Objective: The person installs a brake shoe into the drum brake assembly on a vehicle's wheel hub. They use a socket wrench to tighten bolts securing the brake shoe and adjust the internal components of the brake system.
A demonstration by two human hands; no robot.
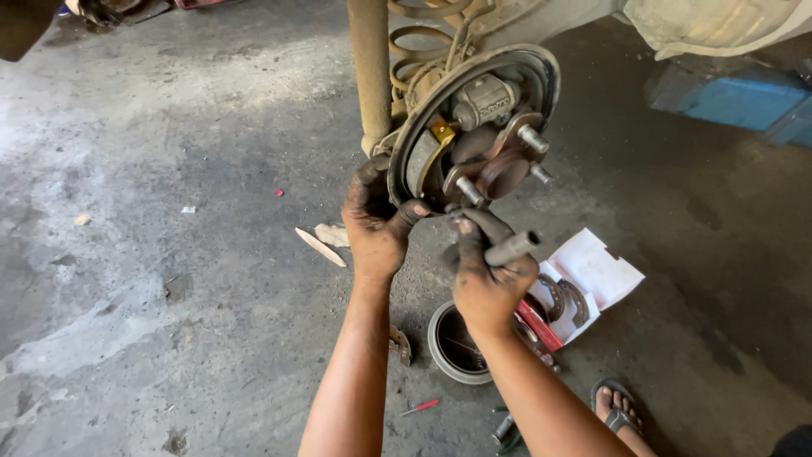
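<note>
Rusty steel brake backing plate on the raised car's hub, drum off, at top centre of the head view. Wheel hub in the middle with studs sticking out, wheel cylinder above it, brake shoe along the left edge with a yellow clip. Coil spring and a tan shock tube behind the plate.

Bare concrete floor, grey, oil-stained, dusty, lighter patches lower left. Blue sheet on the floor at upper right. Looks like a workshop bay; vehicle underside only partly visible at the top edge.

Left hand: greasy, wrapped over the lower left rim of the backing plate, fingers behind it, thumb curled forward against the shoe. Gripping, not spread.

Right hand: greasy, fist tight round a dark tool handle, index finger pointing up at the bottom of the hub. Tool's working end hidden behind the fingers, type not clear.

Below the hands: removed brake drum lying open side up, just beside an open white and red parts box with new brake shoes in it. Small red screwdriver near the drum. Scraps of wood and paper left of the left hand. Sandalled foot at lower right.
</note>
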